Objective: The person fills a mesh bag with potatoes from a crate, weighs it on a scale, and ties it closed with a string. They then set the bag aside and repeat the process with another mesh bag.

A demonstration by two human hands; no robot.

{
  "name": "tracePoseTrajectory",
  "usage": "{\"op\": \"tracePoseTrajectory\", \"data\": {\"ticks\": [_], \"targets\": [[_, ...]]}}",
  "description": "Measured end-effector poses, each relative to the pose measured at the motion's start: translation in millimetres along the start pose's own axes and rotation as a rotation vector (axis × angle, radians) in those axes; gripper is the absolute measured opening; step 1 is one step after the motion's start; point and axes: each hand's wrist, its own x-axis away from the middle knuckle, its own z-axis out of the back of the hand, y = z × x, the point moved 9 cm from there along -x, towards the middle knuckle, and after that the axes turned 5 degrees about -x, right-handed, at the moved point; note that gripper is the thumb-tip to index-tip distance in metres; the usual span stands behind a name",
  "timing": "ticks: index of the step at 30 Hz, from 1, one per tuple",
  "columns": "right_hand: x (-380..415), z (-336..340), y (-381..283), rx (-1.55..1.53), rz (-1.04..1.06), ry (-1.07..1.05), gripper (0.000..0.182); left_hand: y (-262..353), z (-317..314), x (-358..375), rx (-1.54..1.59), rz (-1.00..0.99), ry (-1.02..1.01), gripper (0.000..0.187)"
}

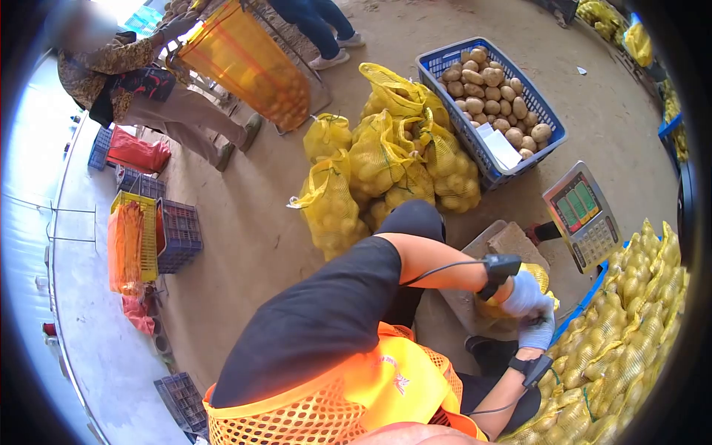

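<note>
Wearing a pale glove, my left hand (525, 294) is closed at the gathered top of a yellow mesh bag (491, 310). My right hand (537, 329), in a grey-white glove, meets it there with its fingers curled around the same gathered mesh. The bag sits on the metal platform (461, 304) of a scale, partly hidden by my left forearm and hands. Beside the bag a brown block (519, 243) lies on the platform. The scale's display (582, 216) with green screens and a keypad stands just beyond.
Filled yellow mesh bags (382, 159) stand on the floor ahead. A blue crate (552, 139) holds potatoes and a white paper. Stacked potato bags (615, 341) line the right. Another person (163, 100) stands beside a large orange mesh bag (248, 67). Crates (178, 236) stand left.
</note>
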Motion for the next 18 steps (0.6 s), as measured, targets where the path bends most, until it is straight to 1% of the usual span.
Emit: {"op": "tracePoseTrajectory", "data": {"ticks": [2, 3, 4, 6, 7, 8, 10, 11, 12, 14, 15, 16, 17, 18], "targets": [[10, -26, 4, 0.066, 0.088, -0.095, 0.029, 29, -8, 14, -0.058, -0.299, 0.095, 0.034], [16, -40, 5, 0.07, 0.063, -0.259, 0.037, 29, -13, 13, -0.069, -0.281, 0.04, 0.035], [19, -38, 7, 0.025, 0.107, -0.185, 0.038, 32, -10, 12, -0.085, -0.277, 0.038, 0.035], [20, -43, 17, 0.022, 0.034, -0.129, 0.042, 41, 0, 13, -0.115, -0.269, -0.015, 0.037], [10, -24, 15, -0.063, 0.084, -0.161, 0.048, 40, -5, 5, -0.144, -0.273, 0.085, 0.032], [3, -19, 14, -0.07, 0.09, -0.17, 0.048, 38, 4, 0, -0.155, -0.278, 0.081, 0.032], [-6, -12, 18, 0.025, 0.027, -0.213, 0.051, 19, 27, -17, -0.064, -0.098, 0.057, 0.027], [-10, -5, 17, 0.143, 0.059, -0.293, 0.041, 7, 27, -26, -0.093, -0.094, 0.15, 0.027], [-9, -10, 19, 0.143, 0.065, -0.292, 0.041, -12, 25, -30, -0.013, 0.043, 0.222, 0.027], [-2, -1, 8, 0.348, 0.248, -0.013, 0.031, -29, 22, -31, 0.191, 0.061, 0.192, 0.024], [6, -23, 3, 0.486, 0.338, -0.062, 0.035, -36, 19, -32, 0.135, 0.082, 0.158, 0.023], [7, -10, 2, 0.602, 0.289, 0.008, 0.038, -44, 7, -35, 0.094, 0.089, 0.115, 0.023], [13, -18, -1, 0.757, 0.365, 0.039, 0.04, -61, -12, -39, 0.074, 0.063, 0.189, 0.024], [6, -12, -1, 0.729, 0.462, -0.026, 0.042, -58, -14, -31, 0.006, 0.192, -0.179, 0.025]]}}
